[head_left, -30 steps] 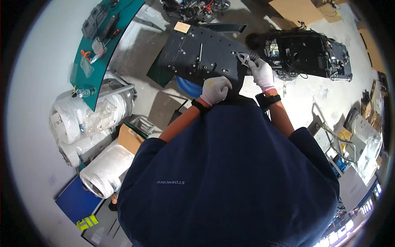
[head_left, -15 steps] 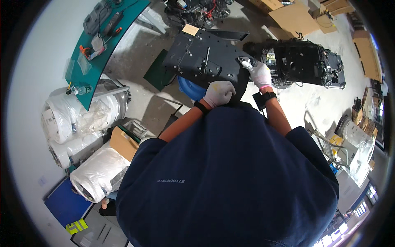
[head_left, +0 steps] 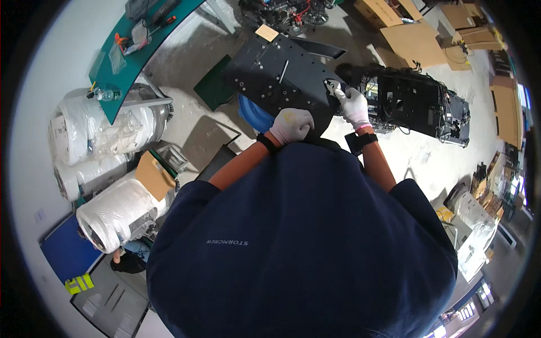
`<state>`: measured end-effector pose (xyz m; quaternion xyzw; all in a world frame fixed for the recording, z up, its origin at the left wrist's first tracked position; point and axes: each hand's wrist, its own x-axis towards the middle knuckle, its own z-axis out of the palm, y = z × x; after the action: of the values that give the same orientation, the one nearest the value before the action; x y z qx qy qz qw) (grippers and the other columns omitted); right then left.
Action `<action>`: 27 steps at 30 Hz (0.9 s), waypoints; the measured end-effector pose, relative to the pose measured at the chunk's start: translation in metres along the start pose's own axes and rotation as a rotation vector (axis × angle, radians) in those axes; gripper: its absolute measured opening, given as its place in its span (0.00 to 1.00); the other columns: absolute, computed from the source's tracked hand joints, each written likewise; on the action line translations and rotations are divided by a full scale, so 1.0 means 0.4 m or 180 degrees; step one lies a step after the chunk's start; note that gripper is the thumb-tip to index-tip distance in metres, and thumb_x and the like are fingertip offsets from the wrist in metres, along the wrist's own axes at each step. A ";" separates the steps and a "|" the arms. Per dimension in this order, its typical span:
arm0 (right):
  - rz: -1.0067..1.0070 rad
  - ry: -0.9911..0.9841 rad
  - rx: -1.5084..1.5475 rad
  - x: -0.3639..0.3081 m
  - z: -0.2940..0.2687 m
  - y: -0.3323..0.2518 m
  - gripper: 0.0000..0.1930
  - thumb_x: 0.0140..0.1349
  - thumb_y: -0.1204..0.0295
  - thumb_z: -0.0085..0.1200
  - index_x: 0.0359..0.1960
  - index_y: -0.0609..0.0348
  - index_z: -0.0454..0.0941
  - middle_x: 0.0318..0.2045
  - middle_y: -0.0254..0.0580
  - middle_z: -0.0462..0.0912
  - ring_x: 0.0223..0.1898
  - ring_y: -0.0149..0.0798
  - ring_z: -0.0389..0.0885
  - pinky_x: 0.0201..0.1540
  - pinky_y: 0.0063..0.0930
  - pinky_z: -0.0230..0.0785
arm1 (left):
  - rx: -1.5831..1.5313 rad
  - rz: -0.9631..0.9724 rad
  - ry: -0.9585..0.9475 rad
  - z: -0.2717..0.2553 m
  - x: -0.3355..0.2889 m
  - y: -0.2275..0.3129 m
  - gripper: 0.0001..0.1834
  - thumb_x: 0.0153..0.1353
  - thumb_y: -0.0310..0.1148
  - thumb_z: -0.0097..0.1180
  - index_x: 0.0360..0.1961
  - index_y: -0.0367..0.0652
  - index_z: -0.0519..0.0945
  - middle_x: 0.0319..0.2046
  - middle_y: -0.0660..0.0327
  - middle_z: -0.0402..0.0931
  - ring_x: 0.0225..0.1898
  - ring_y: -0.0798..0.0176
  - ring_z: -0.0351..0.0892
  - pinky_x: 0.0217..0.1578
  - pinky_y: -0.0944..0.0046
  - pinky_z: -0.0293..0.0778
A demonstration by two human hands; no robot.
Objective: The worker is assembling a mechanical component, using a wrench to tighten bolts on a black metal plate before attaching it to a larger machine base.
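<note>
A broad black panel (head_left: 304, 81) dotted with small holes and fasteners lies tilted in front of me. On its top rests a thin silver rod (head_left: 284, 71), and a small tan block (head_left: 266, 33) sits at its far edge. My left hand (head_left: 291, 125), in a white glove, is closed at the panel's near edge; its fingertips and whatever they hold are hidden. At the right edge, my gloved right hand (head_left: 354, 107) is closed with thumb and fingers around the panel's border. Beneath the panel shows a blue rounded object (head_left: 256, 114).
Right of the panel stands a black machine frame (head_left: 414, 98) with wiring. More wired machinery (head_left: 287, 12) is beyond. A green table (head_left: 125, 62) with tools and wrapped white cylinders (head_left: 115, 211) stand left. Cardboard boxes (head_left: 414, 42) lie far right.
The whole view has turned slightly, shifting the surroundings. My left hand has slid a little left along the near edge; my right hand stays at the panel's right edge, its fingers somewhat shifted.
</note>
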<state>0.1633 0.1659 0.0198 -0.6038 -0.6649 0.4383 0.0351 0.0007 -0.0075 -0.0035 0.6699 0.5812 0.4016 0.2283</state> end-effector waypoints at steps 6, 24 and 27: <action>-0.0792 0.0244 -0.0372 0.026 -0.002 0.037 0.28 0.59 0.48 0.67 0.24 0.65 0.77 0.21 0.56 0.80 0.25 0.52 0.81 0.33 0.41 0.72 | 0.0140 -0.0139 0.0083 0.009 -0.001 0.011 0.06 0.47 0.25 0.53 0.21 0.45 0.81 0.26 0.61 0.82 0.28 0.54 0.82 0.32 0.57 0.78; -0.2797 -0.1154 -0.1461 0.214 -0.126 -0.047 0.27 0.59 0.47 0.64 0.26 0.65 0.78 0.24 0.59 0.81 0.27 0.55 0.82 0.33 0.42 0.72 | 0.0543 -0.0552 0.0755 0.050 -0.021 0.013 0.05 0.47 0.28 0.53 0.21 0.50 0.81 0.22 0.61 0.78 0.27 0.52 0.80 0.31 0.53 0.76; -0.2266 -0.1798 -0.1756 0.248 -0.142 -0.107 0.28 0.57 0.46 0.66 0.26 0.66 0.79 0.22 0.57 0.81 0.26 0.51 0.81 0.33 0.40 0.72 | 0.0651 -0.0546 0.0746 0.053 -0.023 0.022 0.05 0.47 0.28 0.53 0.21 0.50 0.81 0.22 0.61 0.79 0.27 0.52 0.81 0.31 0.53 0.76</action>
<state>0.1364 0.2842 0.0335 -0.1860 -0.9028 0.3537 -0.1589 0.0228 -0.0148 -0.0115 0.5862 0.6967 0.3948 0.1231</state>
